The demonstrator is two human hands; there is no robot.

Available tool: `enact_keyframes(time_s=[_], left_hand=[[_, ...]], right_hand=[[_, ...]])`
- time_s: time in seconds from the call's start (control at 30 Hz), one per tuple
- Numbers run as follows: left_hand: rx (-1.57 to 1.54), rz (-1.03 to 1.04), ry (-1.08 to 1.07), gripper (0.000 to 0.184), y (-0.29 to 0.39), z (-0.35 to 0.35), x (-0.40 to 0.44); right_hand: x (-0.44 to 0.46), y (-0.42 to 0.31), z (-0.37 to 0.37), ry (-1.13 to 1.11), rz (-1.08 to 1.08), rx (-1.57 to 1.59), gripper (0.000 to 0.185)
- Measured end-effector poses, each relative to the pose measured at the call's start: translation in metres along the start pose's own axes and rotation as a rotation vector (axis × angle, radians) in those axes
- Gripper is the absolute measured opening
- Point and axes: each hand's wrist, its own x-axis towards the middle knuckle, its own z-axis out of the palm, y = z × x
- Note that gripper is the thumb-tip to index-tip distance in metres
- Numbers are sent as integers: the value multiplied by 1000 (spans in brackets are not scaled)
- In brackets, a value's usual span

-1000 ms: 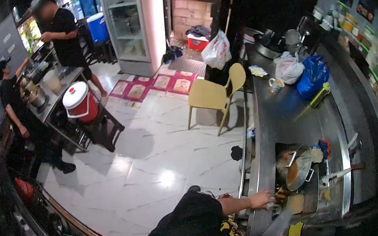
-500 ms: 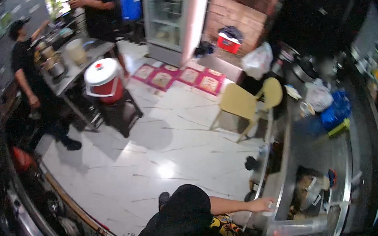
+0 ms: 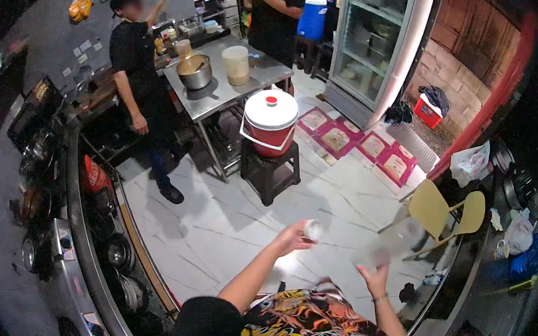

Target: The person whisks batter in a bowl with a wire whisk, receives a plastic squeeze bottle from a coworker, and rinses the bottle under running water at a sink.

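Note:
My left hand [image 3: 292, 239] is stretched out over the floor, its fingers closed round a small whitish round piece [image 3: 314, 230], perhaps a cap or a small cup. Lower right, my right hand [image 3: 376, 278] grips one end of a long clear plastic cylinder [image 3: 397, 241]. Motion blurs the cylinder, so I cannot tell whether it is one container or a stack of cups. The two held things are apart. Both hands are in front of my patterned shirt [image 3: 300, 327].
A red cooler jug [image 3: 270, 128] with a white lid stands on a dark stool [image 3: 272, 177]. Beyond it, a steel table [image 3: 214, 98] bears a pot and a tub. Two people [image 3: 135, 70] stand there. A yellow chair [image 3: 428, 209] is at right, cooking counter [image 3: 76, 283] at left.
My view has swung left, away from the right-hand counter. Both hands have lifted from beside that counter out over the floor, still holding the small whitish piece and the clear cylinder.

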Motion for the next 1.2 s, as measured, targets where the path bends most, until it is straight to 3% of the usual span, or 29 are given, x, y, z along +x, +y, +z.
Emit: enact_keyframes(time_s=[0.13, 0.2, 0.27, 0.47, 0.6, 0.67, 0.73, 0.77, 0.83, 0.9, 0.97, 1.03, 1.1, 1.2], left_hand=[[-173, 203, 122, 46, 29, -49, -33], [-212, 274, 171, 43, 42, -68, -59], [-229, 311, 205, 42, 53, -92, -67], [-352, 355, 491, 39, 114, -163, -53], [-277, 420, 710, 37, 195, -186, -22], [-127, 462, 811, 38, 224, -207, -7], [8, 501, 942, 42, 258, -232, 13], [3, 519, 947, 42, 272, -245, 24], [294, 735, 1020, 46, 295, -275, 48], [377, 766, 1065, 47, 318, -316, 75], [658, 860, 1242, 44, 351, -355, 104], [827, 833, 1328, 48, 404, -356, 114], [990, 825, 1306, 47, 443, -376, 128], [1119, 835, 1171, 50, 486, -415, 142]], right_hand=[[82, -26, 67, -304, -101, -343, 66], [126, -17, 111, -320, -416, -487, 68], [168, -19, 160, -358, -440, -232, 70], [296, -45, 300, -464, -800, -195, 76], [361, -95, 372, -492, -788, -16, 70], [376, -78, 419, -599, -430, 150, 73], [404, -101, 453, -496, -662, -183, 75], [416, -103, 475, -501, -680, -177, 75], [434, -102, 516, -407, -481, -205, 75], [451, -102, 552, -418, -402, -151, 75], [473, -97, 595, -410, -278, -134, 74], [496, -92, 634, -416, -214, -143, 74], [515, -86, 669, -316, -253, -248, 74], [545, -89, 700, -316, -129, -247, 73]])
